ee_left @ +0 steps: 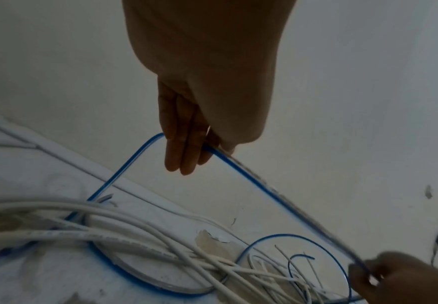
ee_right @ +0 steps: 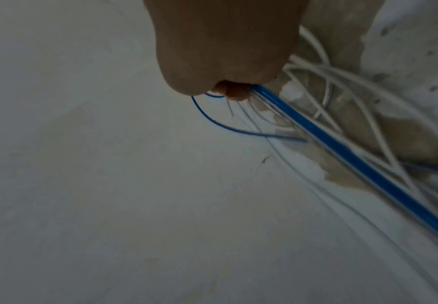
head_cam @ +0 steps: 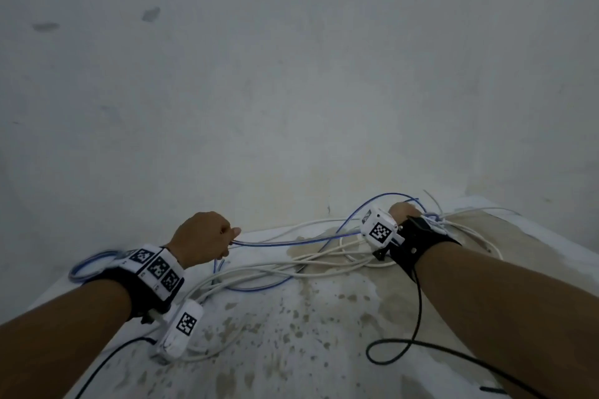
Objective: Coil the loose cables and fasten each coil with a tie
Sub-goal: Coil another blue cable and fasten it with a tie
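A blue cable (head_cam: pixel 291 241) (ee_left: pixel 264 191) (ee_right: pixel 355 160) runs taut between my two hands above a stained white surface (head_cam: pixel 324 334). My left hand (head_cam: pixel 228 241) (ee_left: pixel 204 152) pinches it between thumb and fingers, and the cable bends down from there into the pile. At the back right, my right hand (head_cam: pixel 408 207) (ee_right: pixel 233 92) is a fist gripping the blue cable's other stretch together with several thin wire ends. A thin blue wire (ee_right: pixel 212 121) curls out of that fist. Loose white cables (head_cam: pixel 291 264) (ee_left: pixel 108 211) (ee_right: pixel 342 82) lie tangled between the hands. No tie shows.
A pale wall (head_cam: pixel 291 74) rises right behind the surface. A blue loop (head_cam: pixel 87 266) lies behind my left wrist, near the surface's left edge. Black camera leads (head_cam: pixel 418 317) trail from both wrists over the front of the surface.
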`<state>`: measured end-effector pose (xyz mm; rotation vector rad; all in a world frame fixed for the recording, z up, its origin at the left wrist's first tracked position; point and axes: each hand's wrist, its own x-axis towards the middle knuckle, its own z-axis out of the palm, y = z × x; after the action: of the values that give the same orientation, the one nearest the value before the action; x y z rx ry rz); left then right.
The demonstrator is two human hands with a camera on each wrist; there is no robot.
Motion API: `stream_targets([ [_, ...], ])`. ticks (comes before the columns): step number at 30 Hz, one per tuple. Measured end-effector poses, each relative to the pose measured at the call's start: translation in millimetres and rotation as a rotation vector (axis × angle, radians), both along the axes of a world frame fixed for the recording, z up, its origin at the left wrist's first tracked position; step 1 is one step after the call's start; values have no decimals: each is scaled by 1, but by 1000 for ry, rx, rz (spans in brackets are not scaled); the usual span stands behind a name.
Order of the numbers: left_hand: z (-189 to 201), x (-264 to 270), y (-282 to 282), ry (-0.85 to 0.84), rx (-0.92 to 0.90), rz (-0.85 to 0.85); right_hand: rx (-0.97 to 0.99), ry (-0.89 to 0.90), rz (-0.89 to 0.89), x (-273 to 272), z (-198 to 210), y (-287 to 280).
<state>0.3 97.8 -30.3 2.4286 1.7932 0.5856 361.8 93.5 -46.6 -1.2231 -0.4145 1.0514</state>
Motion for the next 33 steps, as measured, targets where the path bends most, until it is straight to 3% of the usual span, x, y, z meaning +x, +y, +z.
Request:
stream_targets([
  [2, -3, 0, 0, -25, -15, 2, -64, -321, -38, -6, -4, -9],
  [6, 2, 23, -1, 37, 73, 65, -36, -431, -138, -14, -11, 2],
  [11, 18, 43, -1, -159, 176, 117, 114, -598, -107, -35, 2, 22],
  [15, 28, 48, 1, -227, 108, 163, 284, -755, -42, -36, 14, 26],
  [18, 28, 48, 4, -210, 52, 187, 351, -765, -29, -36, 36, 8],
  [23, 24, 50, 4, -146, 26, 202, 421, -627, 71, -25, 53, 1],
  [25, 23, 50, 5, -141, 34, 205, 462, -670, 89, -22, 56, -1],
  [28, 21, 51, 9, -106, 13, 206, 523, -743, 12, -15, 65, -4],
  [33, 11, 55, 19, -72, -40, 222, 597, -600, -127, 3, 91, -6],
])
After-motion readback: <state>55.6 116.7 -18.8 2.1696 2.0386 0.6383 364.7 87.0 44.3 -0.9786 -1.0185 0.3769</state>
